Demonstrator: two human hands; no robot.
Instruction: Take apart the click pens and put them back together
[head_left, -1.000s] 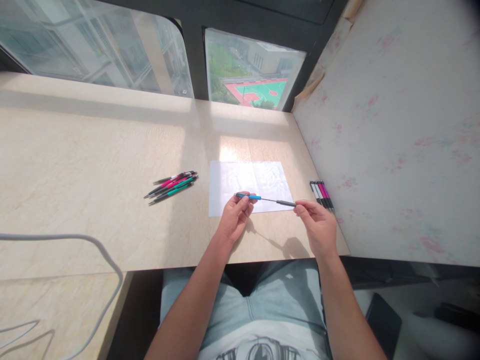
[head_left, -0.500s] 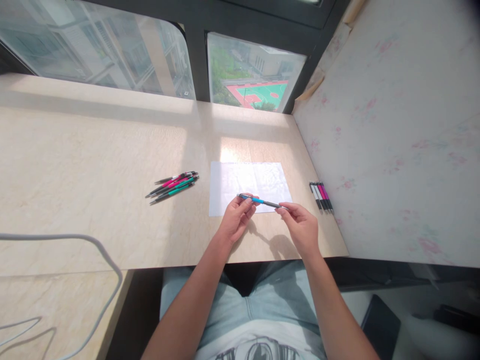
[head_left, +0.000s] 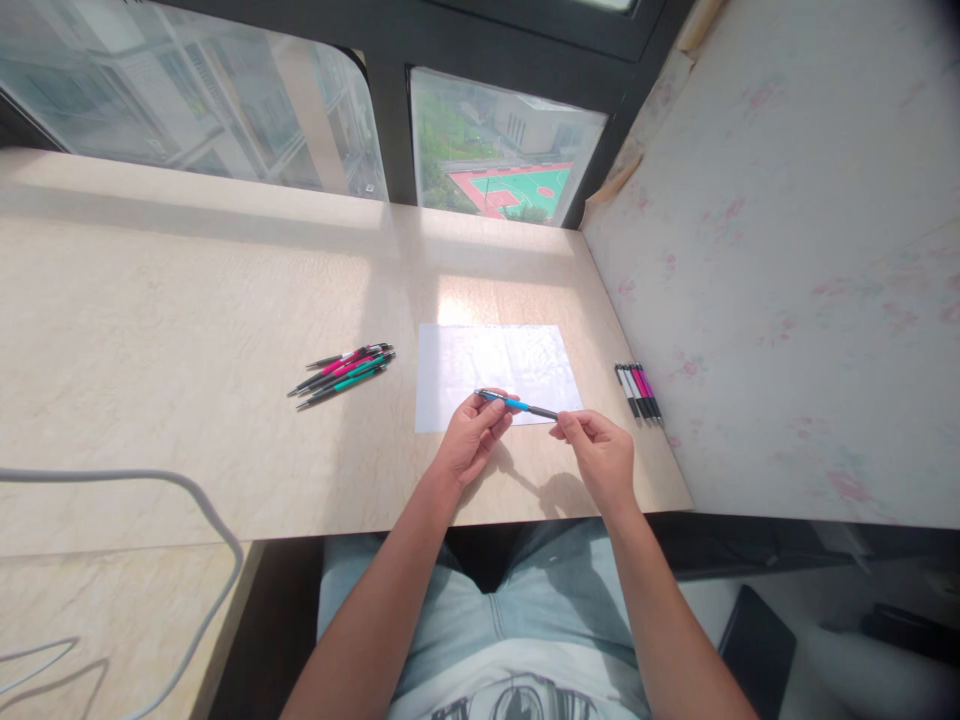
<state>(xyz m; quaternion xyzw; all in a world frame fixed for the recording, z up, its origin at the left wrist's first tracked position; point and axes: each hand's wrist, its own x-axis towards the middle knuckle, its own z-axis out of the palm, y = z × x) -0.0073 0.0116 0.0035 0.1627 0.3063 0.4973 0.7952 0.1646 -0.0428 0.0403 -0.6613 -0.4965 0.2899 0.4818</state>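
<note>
A blue pen (head_left: 517, 404) with a dark grip is held level between my two hands, over the near edge of a white sheet of paper (head_left: 495, 350). My left hand (head_left: 474, 440) pinches its blue barrel near the clip end. At the tip end, my right hand (head_left: 600, 455) closes thumb and fingers on the pen, hiding the point. Left of the paper lies a loose pile of pens (head_left: 345, 372) in pink, green and white. To the right, several white, pink and purple pens (head_left: 639, 392) lie side by side in a row.
The pale tabletop (head_left: 187, 350) runs up to a dark window frame (head_left: 394, 130). A flowered wall (head_left: 772, 290) bounds the right side, close to the row of pens. A grey cable (head_left: 202, 495) loops over the table's left front part.
My right hand's thumb and fingers have shifted slightly on the tip end of the blue pen. My left hand keeps its hold, and the camera view has moved a little.
</note>
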